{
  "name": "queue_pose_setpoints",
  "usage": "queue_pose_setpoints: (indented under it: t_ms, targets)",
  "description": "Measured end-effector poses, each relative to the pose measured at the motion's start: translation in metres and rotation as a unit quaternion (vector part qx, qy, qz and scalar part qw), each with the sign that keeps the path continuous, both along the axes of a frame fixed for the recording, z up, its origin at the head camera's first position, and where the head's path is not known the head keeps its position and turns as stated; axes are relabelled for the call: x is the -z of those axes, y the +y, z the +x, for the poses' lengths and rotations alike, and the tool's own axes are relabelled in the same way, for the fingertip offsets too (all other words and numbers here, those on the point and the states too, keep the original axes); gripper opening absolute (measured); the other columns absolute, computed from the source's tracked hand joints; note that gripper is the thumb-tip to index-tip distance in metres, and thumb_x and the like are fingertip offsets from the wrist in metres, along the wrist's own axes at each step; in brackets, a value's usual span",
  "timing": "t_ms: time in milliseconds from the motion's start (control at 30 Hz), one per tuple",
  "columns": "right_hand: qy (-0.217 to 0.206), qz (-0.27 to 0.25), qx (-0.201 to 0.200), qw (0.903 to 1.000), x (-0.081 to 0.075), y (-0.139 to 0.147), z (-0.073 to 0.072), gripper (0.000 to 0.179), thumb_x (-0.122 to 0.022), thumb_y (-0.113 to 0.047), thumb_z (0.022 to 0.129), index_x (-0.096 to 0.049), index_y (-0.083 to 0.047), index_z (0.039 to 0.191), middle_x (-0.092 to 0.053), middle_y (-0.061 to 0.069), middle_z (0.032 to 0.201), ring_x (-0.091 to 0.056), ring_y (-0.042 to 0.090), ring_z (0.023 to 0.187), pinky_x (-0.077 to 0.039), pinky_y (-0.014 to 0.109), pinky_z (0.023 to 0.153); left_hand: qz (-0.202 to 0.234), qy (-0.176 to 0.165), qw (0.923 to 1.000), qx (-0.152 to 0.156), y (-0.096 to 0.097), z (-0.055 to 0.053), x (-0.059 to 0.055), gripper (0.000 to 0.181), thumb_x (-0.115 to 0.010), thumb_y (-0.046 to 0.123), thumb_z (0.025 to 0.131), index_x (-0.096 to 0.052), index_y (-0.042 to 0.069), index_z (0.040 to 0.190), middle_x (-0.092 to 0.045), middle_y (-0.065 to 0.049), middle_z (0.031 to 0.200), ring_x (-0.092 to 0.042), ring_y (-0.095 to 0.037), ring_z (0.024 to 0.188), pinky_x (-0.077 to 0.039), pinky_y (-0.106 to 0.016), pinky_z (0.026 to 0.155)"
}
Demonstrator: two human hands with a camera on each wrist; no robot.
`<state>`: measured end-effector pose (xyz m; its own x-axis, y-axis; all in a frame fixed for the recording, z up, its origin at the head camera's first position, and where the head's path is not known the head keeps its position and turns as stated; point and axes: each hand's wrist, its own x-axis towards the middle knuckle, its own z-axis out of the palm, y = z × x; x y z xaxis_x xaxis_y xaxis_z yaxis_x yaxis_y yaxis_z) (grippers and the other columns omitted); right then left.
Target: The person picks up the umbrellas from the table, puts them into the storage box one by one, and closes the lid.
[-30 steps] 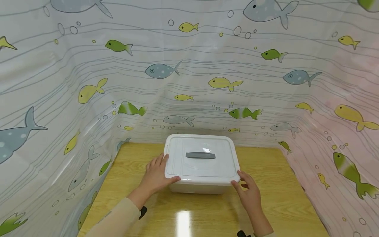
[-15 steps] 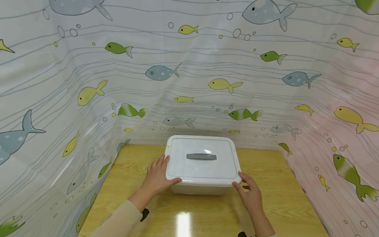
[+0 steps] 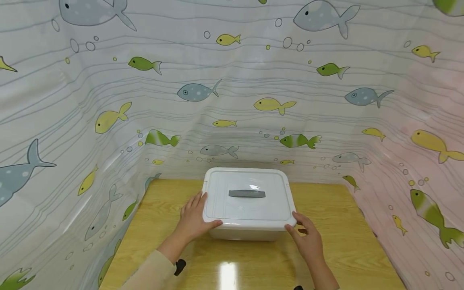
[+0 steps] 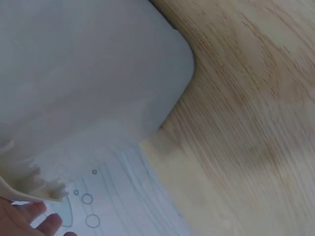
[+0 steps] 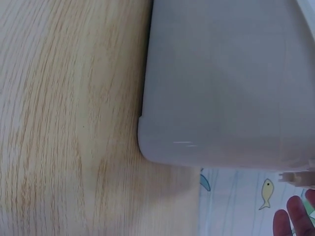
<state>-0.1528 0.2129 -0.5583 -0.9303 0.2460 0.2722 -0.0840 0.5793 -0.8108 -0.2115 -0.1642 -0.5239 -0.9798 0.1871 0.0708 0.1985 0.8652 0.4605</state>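
Note:
A white plastic storage box [image 3: 246, 235] with a white lid [image 3: 250, 209] stands on the wooden table. The lid lies flat on the box and carries a grey handle [image 3: 247, 193] in its middle. My left hand [image 3: 193, 217] holds the front left corner, its thumb on the front rim and its fingers along the left side. At the opposite front corner, my right hand [image 3: 307, 237] grips the rim between thumb and fingers. Each wrist view shows the box's side wall [image 4: 93, 64] from below the rim, with fingertips [image 5: 297, 211] beside a clip-like edge part.
The wooden table [image 3: 333, 225] extends around the box on all sides. A curtain [image 3: 232, 80] printed with fish encloses it at the back, left and right, and comes close behind the box. Dark bands [image 3: 179, 266] sit at the wrists.
The head view has tilted slightly, so the scene sits a little lower in the frame. Both hands keep their places on the box, and the lid stays on.

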Motion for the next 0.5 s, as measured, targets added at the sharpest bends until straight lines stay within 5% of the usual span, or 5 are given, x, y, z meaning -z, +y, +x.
queue_pose_setpoints:
  t_ms: [133,300,500]
  targets:
    - [-0.012,0.012,-0.009,0.9998,-0.001,-0.001,0.001,0.052,-0.081,-0.03,0.086,-0.066,-0.018,0.134,-0.06,0.004,0.138,-0.06,0.019,0.111,-0.052,0.027,0.084,0.023,-0.006,0.9997,-0.01,-0.002,0.0,0.003,0.119,-0.073,0.073,0.074,-0.022,0.009,0.16,-0.021,-0.016,0.164,-0.02,-0.042,0.147,-0.02,-0.067,0.109]
    - [-0.008,0.058,-0.027,0.9979,-0.003,0.004,-0.002,0.052,-0.08,-0.035,0.087,-0.066,-0.02,0.134,-0.061,0.004,0.137,-0.058,0.02,0.117,-0.054,0.04,0.087,0.062,-0.001,0.998,-0.011,-0.007,0.004,0.003,0.103,-0.066,0.064,0.087,-0.02,0.009,0.16,-0.017,-0.018,0.165,-0.016,-0.043,0.148,-0.016,-0.07,0.109]
    - [0.015,0.114,-0.101,0.9882,-0.006,0.026,-0.004,0.049,-0.073,-0.032,0.093,-0.061,-0.019,0.139,-0.06,0.007,0.139,-0.058,0.029,0.12,-0.054,0.05,0.087,0.058,0.03,0.9978,-0.01,-0.027,0.011,0.0,0.091,-0.061,0.057,0.094,-0.023,0.006,0.159,-0.017,-0.02,0.164,-0.015,-0.044,0.148,-0.015,-0.073,0.108]
